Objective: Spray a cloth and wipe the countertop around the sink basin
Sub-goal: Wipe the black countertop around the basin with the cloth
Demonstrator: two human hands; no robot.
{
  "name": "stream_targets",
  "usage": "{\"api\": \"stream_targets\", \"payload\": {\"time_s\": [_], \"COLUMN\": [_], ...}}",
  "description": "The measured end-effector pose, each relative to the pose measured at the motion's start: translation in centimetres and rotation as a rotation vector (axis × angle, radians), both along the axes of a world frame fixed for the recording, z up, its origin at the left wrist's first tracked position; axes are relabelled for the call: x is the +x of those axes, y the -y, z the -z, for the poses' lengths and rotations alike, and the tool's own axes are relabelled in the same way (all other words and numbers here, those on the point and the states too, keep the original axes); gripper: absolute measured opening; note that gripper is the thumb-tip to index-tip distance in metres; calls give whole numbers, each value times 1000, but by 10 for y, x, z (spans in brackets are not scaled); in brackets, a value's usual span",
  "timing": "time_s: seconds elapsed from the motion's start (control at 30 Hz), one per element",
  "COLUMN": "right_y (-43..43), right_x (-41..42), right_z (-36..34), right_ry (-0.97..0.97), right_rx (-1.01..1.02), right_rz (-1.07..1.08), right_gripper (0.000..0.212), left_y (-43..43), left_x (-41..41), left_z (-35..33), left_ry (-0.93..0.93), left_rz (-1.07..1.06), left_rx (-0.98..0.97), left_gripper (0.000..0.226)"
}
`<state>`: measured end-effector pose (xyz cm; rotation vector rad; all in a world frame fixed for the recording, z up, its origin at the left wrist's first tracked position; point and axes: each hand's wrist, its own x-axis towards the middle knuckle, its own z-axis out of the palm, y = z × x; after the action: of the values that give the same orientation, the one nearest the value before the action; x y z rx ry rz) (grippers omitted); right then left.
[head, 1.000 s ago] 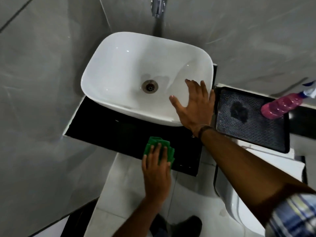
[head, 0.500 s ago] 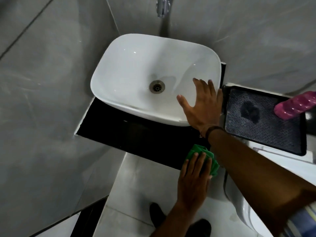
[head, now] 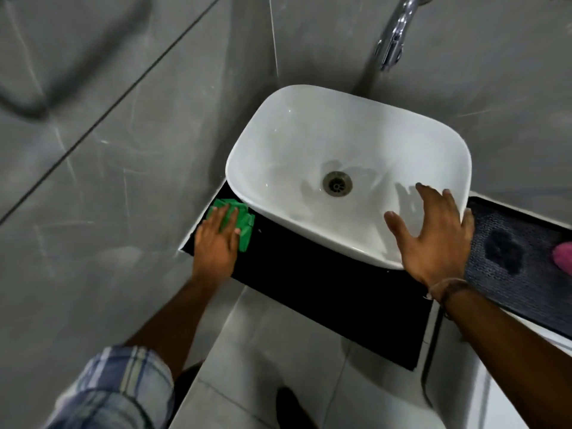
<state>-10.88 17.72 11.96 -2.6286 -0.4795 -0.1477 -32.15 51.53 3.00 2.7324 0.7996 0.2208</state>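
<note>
A white sink basin point(head: 309, 134) stands on a black countertop point(head: 325, 292). My left hand point(head: 216, 243) presses flat on a folded green cloth point(head: 244, 222) at the countertop's left end, beside the basin's left corner. My right hand point(head: 433, 243) rests with its fingers spread on the basin's front right rim, holding nothing. The pink spray bottle point(head: 563, 257) shows only as a tip at the right edge.
A black textured mat point(head: 510, 274) lies on a white surface to the right of the basin. A chrome tap point(head: 394, 38) juts from the grey tiled wall point(head: 123, 150) above. Light floor tiles point(head: 278, 351) and a dark shoe point(head: 291, 407) lie below.
My left hand has slid the green cloth from the countertop's right front part across to its far left end. My right hand stays on the basin rim. The view has shifted left.
</note>
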Motion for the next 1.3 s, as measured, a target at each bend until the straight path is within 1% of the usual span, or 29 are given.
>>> {"api": "stream_targets", "payload": {"time_s": [0.1,0.23,0.33,0.43,0.53,0.67,0.7,0.77,0.8,0.87,0.93,0.97,1.03,1.07,1.13,1.17,1.2,1.23,1.3], "right_y": [2,1,0,0,-1,-1,-1,-1,0,-1,-1,1,0,1,0,0,-1,0,-1], "right_x": [1,-1,-4,-4,-5,-5,-4,-4,-4,-4,-4,-3,-4,-4,-4,-4,-4,-3,-2], "right_z": [0,-3,-7,-10,-11,-11,-10,-10,-9,-7,-6,-5,-5,-5,-5,-5,-3,-2,-2], "right_ry": [-1,-18,-39,-51,-66,-67,-66,-62,-60,-53,-45,-41,-37,-37,-34,-31,-29,-27,-21], "right_rx": [-5,-18,-16,-28,-37,-34,-31,-28,-27,-24,-17,-14,-10,-10,-13,-14,-14,-12,-17], "right_rz": [11,2,14,24,18,19,19,20,20,17,19,21,15,13,13,15,15,16,19], "right_gripper": [77,78,80,83,83,83,83,83,83,82,82,81,81,81,82,83,83,82,82], "left_y": [-23,10,75,163,251,333,347,367,372,366,349,336,306,285,230,197,162,125,56], "left_x": [26,31,32,34,41,75,82,91,94,90,84,77,53,39,20,14,7,0,-14], "left_z": [5,14,17,14,14,-1,-5,-5,-2,2,9,9,3,2,4,3,2,0,-5], "left_ry": [21,105,198,267,187,102,101,164,185,135,164,181,147,152,181,195,191,155,73], "left_rz": [-43,-122,-122,-98,32,103,112,114,146,264,378,443,556,549,489,431,333,275,155], "left_rx": [6,37,27,-77,-103,-197,-211,-274,-288,-258,-190,-156,-120,-112,-93,-98,-147,-164,-5], "left_gripper": [53,45,42,50,52,52,51,50,46,39,27,27,41,46,48,49,49,49,49]}}
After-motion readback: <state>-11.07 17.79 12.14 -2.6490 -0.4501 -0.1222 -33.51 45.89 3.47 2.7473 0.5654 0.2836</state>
